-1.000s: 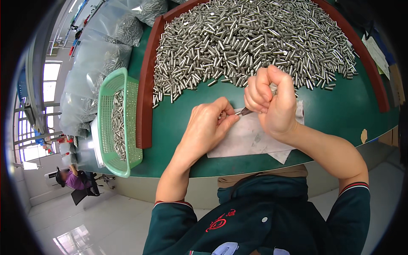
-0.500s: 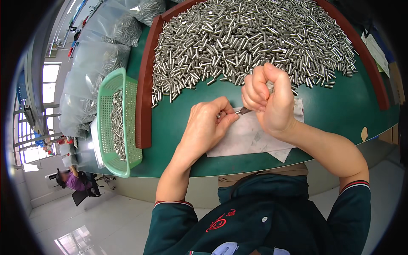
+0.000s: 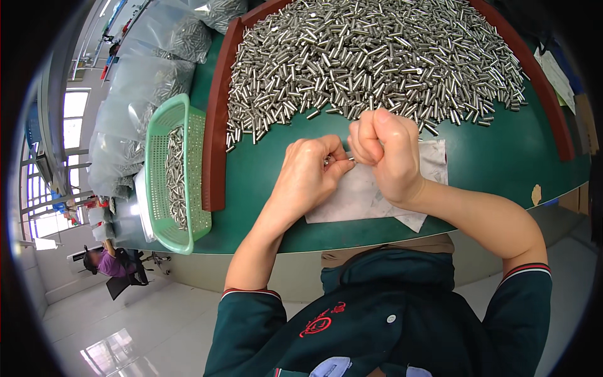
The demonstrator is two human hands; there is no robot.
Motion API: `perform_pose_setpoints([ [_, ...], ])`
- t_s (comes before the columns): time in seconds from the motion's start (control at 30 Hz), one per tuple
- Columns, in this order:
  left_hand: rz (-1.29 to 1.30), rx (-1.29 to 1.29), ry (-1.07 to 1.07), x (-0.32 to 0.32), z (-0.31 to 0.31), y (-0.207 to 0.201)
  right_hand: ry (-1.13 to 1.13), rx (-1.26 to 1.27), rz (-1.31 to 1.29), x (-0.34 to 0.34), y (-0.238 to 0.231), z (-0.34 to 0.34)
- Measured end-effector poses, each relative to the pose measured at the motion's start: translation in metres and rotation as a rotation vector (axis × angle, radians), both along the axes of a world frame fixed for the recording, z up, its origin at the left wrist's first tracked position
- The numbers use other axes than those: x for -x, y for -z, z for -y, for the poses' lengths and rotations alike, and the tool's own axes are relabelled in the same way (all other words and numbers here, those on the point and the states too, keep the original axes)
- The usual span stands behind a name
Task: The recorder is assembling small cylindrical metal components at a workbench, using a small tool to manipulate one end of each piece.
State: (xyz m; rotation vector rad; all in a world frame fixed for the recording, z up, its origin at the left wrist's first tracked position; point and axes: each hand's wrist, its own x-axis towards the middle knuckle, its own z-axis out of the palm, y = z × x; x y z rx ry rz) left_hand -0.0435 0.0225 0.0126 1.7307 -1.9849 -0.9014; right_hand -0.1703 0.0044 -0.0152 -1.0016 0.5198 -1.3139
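My left hand point(image 3: 308, 173) is closed in a pinch on a small shiny metal pin point(image 3: 352, 159), whose end shows past the fingertips. More metal glints inside the curled fingers. Beside it, almost touching, my right hand point(image 3: 391, 154) makes a fist around a hand tool. The tool itself is hidden at this moment; the earlier view shows its dark, narrow tip. Both hands are over a smudged whitish cloth point(image 3: 383, 204) on the green table point(image 3: 264, 182). Beyond them spreads a big heap of loose metal pins point(image 3: 370, 63).
Dark red rails point(image 3: 217, 138) border the heap on the left and right. A green plastic basket point(image 3: 200, 163) with pins in it stands left of the rail. Clear bags point(image 3: 135, 78) of pins line the far left. A seated person point(image 3: 113, 264) is in the background.
My right fist has moved left and down, closer to my left hand, and now covers the tool's tip. My left hand still pinches the pin.
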Motion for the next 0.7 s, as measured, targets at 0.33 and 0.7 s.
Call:
perform_pose_setpoints([
  [0.33, -0.768, -0.226, -0.125, -0.026, 0.003, 0.010, -0.141, -0.178, 0.115, 0.012, -0.001, 0.005],
  [0.7, -1.360, -0.404, -0.324, -0.045, 0.019, 0.013, -0.163, -0.207, 0.149, 0.012, -0.004, 0.009],
])
